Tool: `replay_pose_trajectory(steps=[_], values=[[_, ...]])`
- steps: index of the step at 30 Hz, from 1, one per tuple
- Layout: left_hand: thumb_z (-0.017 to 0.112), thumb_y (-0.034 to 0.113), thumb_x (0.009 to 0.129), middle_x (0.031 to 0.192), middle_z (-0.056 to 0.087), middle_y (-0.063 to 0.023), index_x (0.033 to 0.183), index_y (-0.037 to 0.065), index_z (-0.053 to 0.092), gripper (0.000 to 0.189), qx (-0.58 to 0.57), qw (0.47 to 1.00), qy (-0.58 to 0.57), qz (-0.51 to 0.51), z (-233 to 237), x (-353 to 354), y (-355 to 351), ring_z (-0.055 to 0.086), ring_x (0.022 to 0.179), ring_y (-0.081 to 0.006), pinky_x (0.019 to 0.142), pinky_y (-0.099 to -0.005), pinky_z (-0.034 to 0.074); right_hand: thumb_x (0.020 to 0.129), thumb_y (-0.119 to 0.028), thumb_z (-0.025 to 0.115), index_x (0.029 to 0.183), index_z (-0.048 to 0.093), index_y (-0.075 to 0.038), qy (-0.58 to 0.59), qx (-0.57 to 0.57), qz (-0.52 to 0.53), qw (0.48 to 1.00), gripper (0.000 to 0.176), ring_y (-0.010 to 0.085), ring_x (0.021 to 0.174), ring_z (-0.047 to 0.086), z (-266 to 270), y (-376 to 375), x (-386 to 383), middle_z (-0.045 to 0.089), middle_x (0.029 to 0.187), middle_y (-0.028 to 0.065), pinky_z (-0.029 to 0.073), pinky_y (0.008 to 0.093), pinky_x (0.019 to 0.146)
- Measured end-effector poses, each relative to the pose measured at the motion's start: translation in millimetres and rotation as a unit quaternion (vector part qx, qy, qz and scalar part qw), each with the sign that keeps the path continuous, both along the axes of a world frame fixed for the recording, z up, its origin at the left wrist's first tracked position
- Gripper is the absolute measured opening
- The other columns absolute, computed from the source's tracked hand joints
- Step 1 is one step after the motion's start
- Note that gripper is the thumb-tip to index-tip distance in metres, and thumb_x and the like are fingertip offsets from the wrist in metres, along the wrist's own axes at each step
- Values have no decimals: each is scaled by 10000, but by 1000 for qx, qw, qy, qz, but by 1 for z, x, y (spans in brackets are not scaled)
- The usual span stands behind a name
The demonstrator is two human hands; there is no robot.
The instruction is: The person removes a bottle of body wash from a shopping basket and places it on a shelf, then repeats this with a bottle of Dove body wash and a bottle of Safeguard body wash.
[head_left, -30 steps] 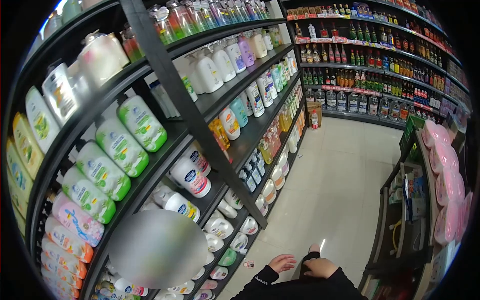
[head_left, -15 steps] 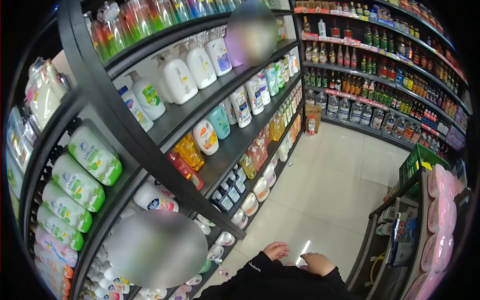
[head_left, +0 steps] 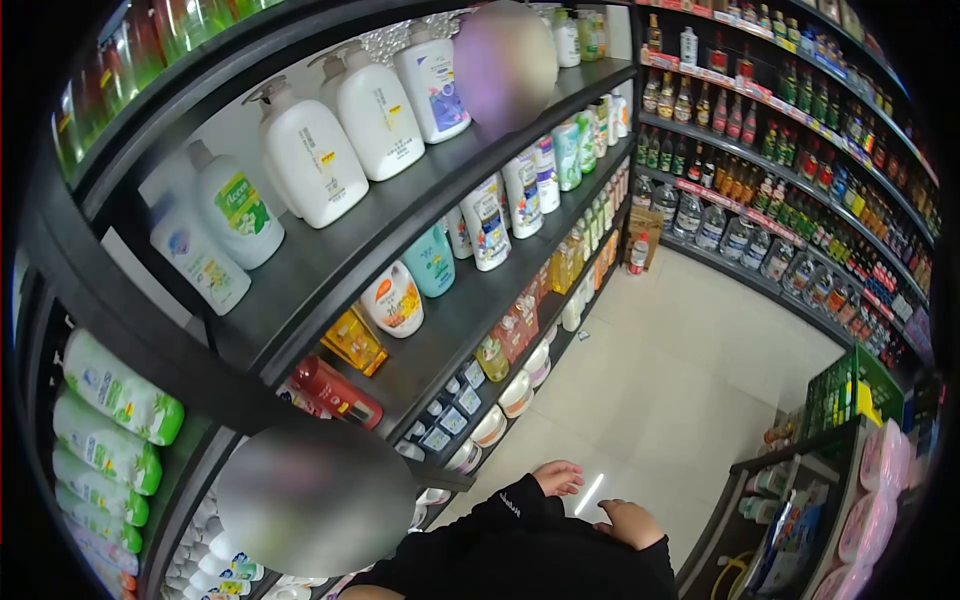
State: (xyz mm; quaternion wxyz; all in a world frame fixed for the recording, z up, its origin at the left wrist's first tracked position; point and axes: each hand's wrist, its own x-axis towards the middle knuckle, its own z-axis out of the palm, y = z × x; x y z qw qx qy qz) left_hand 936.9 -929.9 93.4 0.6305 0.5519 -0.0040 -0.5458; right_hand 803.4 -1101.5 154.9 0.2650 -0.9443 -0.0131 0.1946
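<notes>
Low in the view, my left hand [head_left: 558, 478] reaches out past a black sleeve over the floor. Its fingers are spread a little and loosely bent, with nothing in them. Just to its right is my right hand [head_left: 632, 524], seen from the back, one digit pointing left; its other fingers are partly hidden, and no held thing shows. Neither hand touches the shelves. Nearest on the left side are white tubs [head_left: 489, 428] on a low shelf and a red bottle [head_left: 338, 392]. White pump bottles [head_left: 315, 160] stand on the shelf above.
A black shelf unit [head_left: 400, 215] runs along the left, with green-and-white bottles [head_left: 122, 386] at its near end. Shelves of drinks and sauce bottles [head_left: 735, 165] curve across the back. At right are a green crate [head_left: 858, 385] and pink packages [head_left: 868, 520]. Pale tiled floor [head_left: 660, 370] lies between.
My view has moved forward along the aisle; the left shelves look closer and the near green-and-white bottles have slid toward the lower left. Both hands keep nearly the same pose.
</notes>
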Motion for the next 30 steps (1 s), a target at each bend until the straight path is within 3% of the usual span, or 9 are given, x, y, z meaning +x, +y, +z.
replay_pose_trajectory(steps=[4, 12, 15, 18, 20, 24, 26, 28, 30], values=[[473, 189, 849, 992, 577, -43, 1114, 95, 482, 281, -18, 999, -39, 21, 5, 59, 11, 560, 814, -121, 705, -247, 425, 744, -319, 602, 1083, 516, -36, 12, 4, 49, 999, 449, 327, 925, 542, 6, 0, 78, 569, 1021, 155, 434, 401, 792], [463, 213, 869, 1007, 569, -51, 1119, 80, 477, 284, -50, 984, -134, 110, 40, 134, 38, 546, 822, -107, 736, -237, 413, 739, -245, 609, 1060, 521, -38, -22, 50, 98, 994, 393, 321, 905, 545, 25, 8, 191, 579, 970, 147, 439, 388, 779], [464, 192, 882, 1025, 564, -80, 1129, 55, 472, 282, -61, 976, -136, 160, 54, 148, 49, 552, 858, -127, 775, -255, 432, 738, -210, 605, 1065, 514, -36, -17, 33, 167, 985, 381, 327, 900, 543, 26, 8, 226, 576, 975, 147, 438, 386, 778], [462, 145, 884, 1065, 551, -108, 1145, 30, 457, 285, -76, 962, -141, 223, 69, 162, 63, 552, 914, -163, 827, -279, 436, 724, -190, 609, 954, 528, -17, -75, 90, 203, 972, 299, 321, 836, 554, 33, 10, 269, 564, 874, 157, 443, 392, 721], [454, 87, 873, 1086, 539, -105, 1175, 31, 425, 309, -128, 896, -283, 318, 76, 171, 71, 544, 949, -182, 843, -301, 429, 717, -150, 609, 953, 539, -13, -136, 167, 247, 945, 282, 325, 835, 550, 41, 14, 304, 565, 893, 160, 444, 392, 720], [447, 31, 849, 1153, 494, -110, 1215, 35, 380, 372, -93, 810, -357, 457, 103, 188, 83, 501, 1035, -201, 862, -318, 414, 725, -107, 593, 951, 539, 0, -232, 202, 328, 893, 255, 335, 830, 546, 64, 39, 376, 571, 919, 167, 443, 392, 722], [446, -13, 818, 1203, 447, -110, 1228, 40, 362, 423, 2, 703, -395, 592, 112, 196, 82, 446, 1104, -201, 873, -321, 401, 737, -107, 583, 956, 537, 2, -241, 257, 337, 873, 249, 340, 826, 547, 79, 60, 406, 571, 919, 172, 442, 397, 725], [455, -40, 793, 1240, 405, -106, 1238, 40, 343, 465, 21, 652, -433, 622, 100, 209, 89, 403, 1142, -195, 884, -309, 386, 748, -106, 572, 961, 536, 4, -246, 314, 342, 851, 242, 345, 822, 547, 91, 83, 432, 570, 920, 177, 441, 402, 728], [449, -61, 780, 1145, 480, -101, 1183, 28, 410, 414, 163, 582, -535, 591, 106, 221, 93, 464, 1080, -205, 853, -313, 405, 761, -126, 563, 985, 536, 10, -285, 273, 347, 851, 263, 359, 867, 534, 98, 103, 454, 555, 968, 193, 435, 396, 753]])
